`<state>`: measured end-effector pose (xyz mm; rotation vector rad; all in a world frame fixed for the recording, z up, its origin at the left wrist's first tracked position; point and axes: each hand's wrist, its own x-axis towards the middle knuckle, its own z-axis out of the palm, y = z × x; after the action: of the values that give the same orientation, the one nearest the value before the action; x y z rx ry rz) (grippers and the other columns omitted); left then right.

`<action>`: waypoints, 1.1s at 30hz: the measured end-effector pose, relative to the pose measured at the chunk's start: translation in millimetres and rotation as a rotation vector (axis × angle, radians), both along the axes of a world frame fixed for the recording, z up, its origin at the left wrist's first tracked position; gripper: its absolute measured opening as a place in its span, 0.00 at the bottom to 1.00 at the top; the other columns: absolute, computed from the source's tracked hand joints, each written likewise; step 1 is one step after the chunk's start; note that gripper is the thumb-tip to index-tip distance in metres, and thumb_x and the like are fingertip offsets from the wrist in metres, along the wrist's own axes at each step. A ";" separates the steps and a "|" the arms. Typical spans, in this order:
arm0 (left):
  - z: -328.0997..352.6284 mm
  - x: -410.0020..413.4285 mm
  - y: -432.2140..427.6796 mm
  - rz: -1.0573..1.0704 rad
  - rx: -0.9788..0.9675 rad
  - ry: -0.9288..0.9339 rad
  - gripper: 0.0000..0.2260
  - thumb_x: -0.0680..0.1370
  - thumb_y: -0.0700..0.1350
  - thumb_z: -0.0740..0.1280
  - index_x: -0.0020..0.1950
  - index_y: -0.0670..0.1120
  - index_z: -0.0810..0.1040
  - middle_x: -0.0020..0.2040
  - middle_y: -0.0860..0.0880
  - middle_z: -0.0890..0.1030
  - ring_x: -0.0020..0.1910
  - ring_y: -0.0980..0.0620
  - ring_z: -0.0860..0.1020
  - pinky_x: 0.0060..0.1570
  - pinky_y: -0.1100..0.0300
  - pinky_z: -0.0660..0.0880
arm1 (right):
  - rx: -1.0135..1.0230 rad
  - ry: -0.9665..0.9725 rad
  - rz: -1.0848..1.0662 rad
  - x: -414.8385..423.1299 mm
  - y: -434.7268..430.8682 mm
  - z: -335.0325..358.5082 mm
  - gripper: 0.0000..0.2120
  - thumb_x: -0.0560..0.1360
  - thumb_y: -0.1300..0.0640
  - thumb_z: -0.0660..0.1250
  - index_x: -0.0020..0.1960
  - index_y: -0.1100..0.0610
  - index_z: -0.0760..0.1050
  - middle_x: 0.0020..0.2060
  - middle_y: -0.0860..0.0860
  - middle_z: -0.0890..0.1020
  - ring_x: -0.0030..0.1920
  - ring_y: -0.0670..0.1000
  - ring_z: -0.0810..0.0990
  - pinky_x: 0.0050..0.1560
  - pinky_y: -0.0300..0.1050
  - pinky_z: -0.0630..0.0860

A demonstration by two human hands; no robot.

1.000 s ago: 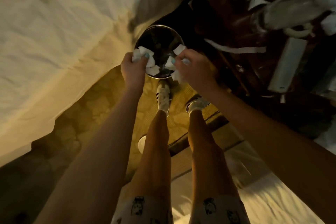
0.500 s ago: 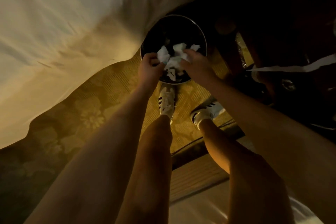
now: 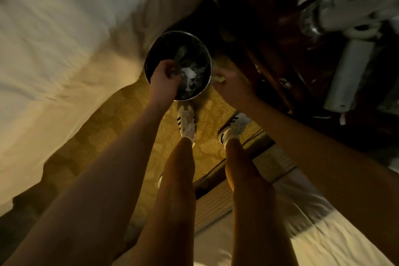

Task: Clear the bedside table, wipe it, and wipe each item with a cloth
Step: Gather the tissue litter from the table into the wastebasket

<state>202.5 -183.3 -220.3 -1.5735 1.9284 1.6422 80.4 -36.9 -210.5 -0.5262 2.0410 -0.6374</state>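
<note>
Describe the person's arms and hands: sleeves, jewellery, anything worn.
Both arms are bare: the left forearm and right forearm show no sleeve up to the frame edge. No watch, bracelet or ring shows on the left hand or right hand. The nails are too blurred to judge.

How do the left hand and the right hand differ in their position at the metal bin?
The left hand is over the opening of the bin, with its fingers curled; the right hand is outside the rim, at the bin's right side. The left hand looks fairly sharp; the right hand is blurred, so its grip cannot be told. Both are close to the rim.
</note>
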 end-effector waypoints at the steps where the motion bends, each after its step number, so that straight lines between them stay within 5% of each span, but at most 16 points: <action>1: 9.7 -8.2 4.0 -0.043 -0.011 0.004 0.19 0.77 0.41 0.66 0.68 0.47 0.71 0.62 0.48 0.77 0.60 0.50 0.76 0.60 0.51 0.76 | 0.003 0.011 -0.002 -2.1 9.2 11.5 0.13 0.78 0.60 0.65 0.62 0.59 0.76 0.59 0.57 0.76 0.46 0.46 0.73 0.41 0.26 0.68; 4: 36.8 -35.5 21.3 -0.172 -0.041 0.054 0.18 0.77 0.41 0.67 0.67 0.46 0.72 0.63 0.49 0.76 0.62 0.51 0.75 0.62 0.54 0.73 | 0.003 -0.008 -0.083 -8.5 39.2 44.7 0.12 0.78 0.60 0.64 0.61 0.57 0.76 0.60 0.56 0.75 0.53 0.51 0.76 0.53 0.46 0.75; 8: 65.3 -68.3 49.6 -0.320 -0.051 0.119 0.17 0.77 0.41 0.68 0.66 0.45 0.73 0.60 0.50 0.77 0.59 0.54 0.76 0.59 0.62 0.72 | 0.046 0.023 -0.224 -16.5 85.1 81.1 0.14 0.78 0.59 0.63 0.64 0.57 0.74 0.61 0.54 0.75 0.56 0.50 0.75 0.52 0.40 0.70; 13: 86.9 -92.5 95.6 -0.459 -0.072 0.176 0.17 0.77 0.40 0.68 0.65 0.44 0.74 0.57 0.49 0.78 0.52 0.57 0.75 0.48 0.75 0.71 | 0.066 0.124 -0.424 -9.9 147.0 110.1 0.14 0.78 0.56 0.63 0.62 0.58 0.75 0.55 0.53 0.78 0.53 0.50 0.78 0.53 0.44 0.76; 16: 93.5 -99.7 125.7 -0.498 -0.059 0.193 0.16 0.76 0.40 0.69 0.64 0.44 0.75 0.58 0.49 0.79 0.54 0.55 0.77 0.55 0.61 0.76 | 0.112 0.257 -0.543 -5.8 183.0 117.3 0.13 0.78 0.54 0.64 0.61 0.58 0.74 0.51 0.52 0.79 0.47 0.48 0.79 0.45 0.38 0.74; 19: 92.9 -102.3 153.9 -0.514 -0.039 0.191 0.15 0.75 0.41 0.70 0.62 0.46 0.75 0.57 0.50 0.79 0.54 0.53 0.78 0.56 0.56 0.77 | 0.165 0.322 -0.657 -9.7 215.5 109.9 0.13 0.77 0.54 0.65 0.60 0.56 0.72 0.53 0.53 0.78 0.50 0.51 0.80 0.49 0.47 0.79; 28: 74.4 -102.9 202.6 -0.453 -0.070 0.146 0.14 0.77 0.41 0.69 0.61 0.45 0.75 0.57 0.50 0.80 0.53 0.56 0.78 0.53 0.63 0.75 | 0.146 0.395 -0.467 -41.1 239.2 78.1 0.25 0.74 0.47 0.69 0.66 0.58 0.68 0.60 0.57 0.73 0.60 0.54 0.73 0.52 0.45 0.73; 33: 76.4 -108.9 204.6 -0.414 -0.127 0.172 0.12 0.77 0.41 0.68 0.60 0.44 0.75 0.56 0.50 0.79 0.53 0.56 0.78 0.51 0.64 0.74 | 0.122 0.531 -0.370 -45.1 235.9 68.0 0.16 0.75 0.53 0.68 0.56 0.63 0.72 0.51 0.59 0.77 0.53 0.58 0.75 0.46 0.43 0.67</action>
<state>93.6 21.2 -143.9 -0.9968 2.2922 1.5415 35.3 199.0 -142.5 -0.2595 2.6979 -0.6261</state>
